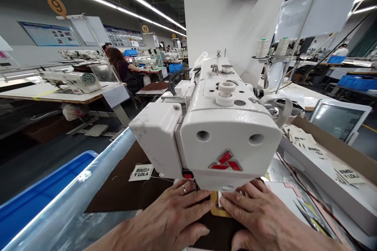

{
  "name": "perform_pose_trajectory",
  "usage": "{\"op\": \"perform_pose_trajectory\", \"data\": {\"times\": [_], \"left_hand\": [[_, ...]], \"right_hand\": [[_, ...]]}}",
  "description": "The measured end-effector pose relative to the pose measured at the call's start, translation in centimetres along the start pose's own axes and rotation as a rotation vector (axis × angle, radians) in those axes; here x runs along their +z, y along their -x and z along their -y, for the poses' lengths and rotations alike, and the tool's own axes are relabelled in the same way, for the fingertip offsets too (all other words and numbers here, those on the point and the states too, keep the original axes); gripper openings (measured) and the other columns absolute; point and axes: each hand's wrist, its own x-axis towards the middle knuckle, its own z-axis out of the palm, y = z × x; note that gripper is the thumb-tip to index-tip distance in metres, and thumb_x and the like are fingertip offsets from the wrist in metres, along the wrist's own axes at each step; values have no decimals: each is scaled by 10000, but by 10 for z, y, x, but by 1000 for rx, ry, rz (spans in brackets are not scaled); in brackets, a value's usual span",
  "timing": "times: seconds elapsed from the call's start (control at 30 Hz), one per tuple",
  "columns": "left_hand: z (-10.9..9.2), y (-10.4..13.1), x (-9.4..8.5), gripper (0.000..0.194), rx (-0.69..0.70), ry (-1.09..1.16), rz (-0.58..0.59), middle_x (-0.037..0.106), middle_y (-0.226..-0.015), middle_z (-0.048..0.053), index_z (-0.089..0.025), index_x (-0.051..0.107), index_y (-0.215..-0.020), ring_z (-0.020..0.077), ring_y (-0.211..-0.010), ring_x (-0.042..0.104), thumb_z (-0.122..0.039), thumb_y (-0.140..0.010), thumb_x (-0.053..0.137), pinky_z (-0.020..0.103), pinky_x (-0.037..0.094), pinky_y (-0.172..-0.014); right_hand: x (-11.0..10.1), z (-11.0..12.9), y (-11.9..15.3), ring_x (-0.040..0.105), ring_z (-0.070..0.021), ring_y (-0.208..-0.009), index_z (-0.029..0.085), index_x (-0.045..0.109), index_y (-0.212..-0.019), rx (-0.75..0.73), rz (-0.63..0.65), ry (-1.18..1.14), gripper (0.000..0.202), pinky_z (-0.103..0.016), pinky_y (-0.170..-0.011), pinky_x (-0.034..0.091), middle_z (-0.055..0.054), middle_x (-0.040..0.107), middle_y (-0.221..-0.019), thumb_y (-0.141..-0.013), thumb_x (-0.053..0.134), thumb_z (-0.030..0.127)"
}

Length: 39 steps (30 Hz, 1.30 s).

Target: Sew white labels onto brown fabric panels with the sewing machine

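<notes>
Under the head of a white sewing machine, my left hand lies with its fingers stretched over dark brown fabric. My right hand rests opposite, fingers extended, its fingertips at a yellow frame with a small white piece inside. Both hands press flat and grip nothing. The machine head hides the needle area and some fingertips. Left of the machine, a white label printed "BIMBA Y LOLA" lies on the brown fabric with loose threads around it.
At the right stands a cardboard box holding several labels, with a screen behind it. Scissors lie beside my right forearm. A blue bin sits low on the left. Thread cones stand behind; a person sits farther off.
</notes>
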Motion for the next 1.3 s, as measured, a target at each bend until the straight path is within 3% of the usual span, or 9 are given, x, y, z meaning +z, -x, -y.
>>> {"op": "perform_pose_trajectory", "data": {"times": [0.2,0.47,0.7,0.97,1.13,1.3], "left_hand": [[-2,-1,-1,539,13,12,-77,651,-1406,48,-242,561,-1440,304,-1250,648,-244,-923,712,454,494,-1126],[-2,3,2,508,23,-17,-82,614,-1454,53,-245,580,-1421,297,-1295,621,-245,-927,701,465,446,-1169],[0,-3,-4,522,-1,-18,-63,635,-1431,31,-232,539,-1452,302,-1284,619,-245,-952,691,448,476,-1127],[6,-12,-7,445,-66,63,-66,738,-1197,32,-274,535,-1456,242,-1052,723,-268,-1020,621,384,525,-1007],[10,-8,0,420,-106,68,-46,725,-1228,42,-271,563,-1429,262,-1096,706,-266,-1014,628,387,530,-994],[8,-4,3,436,-118,46,-15,666,-1364,64,-249,544,-1451,304,-1269,626,-257,-1019,605,468,499,-1088]], "right_hand": [[1,1,1,637,-268,-1119,254,649,-1369,13,-7,-14,552,-432,-984,490,2,700,-1348,-957,624,621],[-5,3,-2,643,-248,-1088,281,673,-1333,25,13,-57,495,-435,-1078,435,11,722,-1309,-980,596,619],[-3,-5,-8,651,-253,-1077,247,650,-1358,16,-2,-99,511,-447,-1016,412,-13,765,-1183,-1008,560,609],[-4,-14,-15,657,-231,-1015,277,693,-1230,118,106,-206,415,-410,-936,422,1,764,-1115,-1027,529,601],[2,-16,-13,642,-246,-1024,258,692,-1150,143,93,-220,380,-463,-1015,370,2,756,-1069,-1029,536,583],[5,-14,-12,626,-276,-1084,248,686,-1163,124,60,-211,385,-522,-1073,319,-9,744,-1068,-1037,523,573]]}}
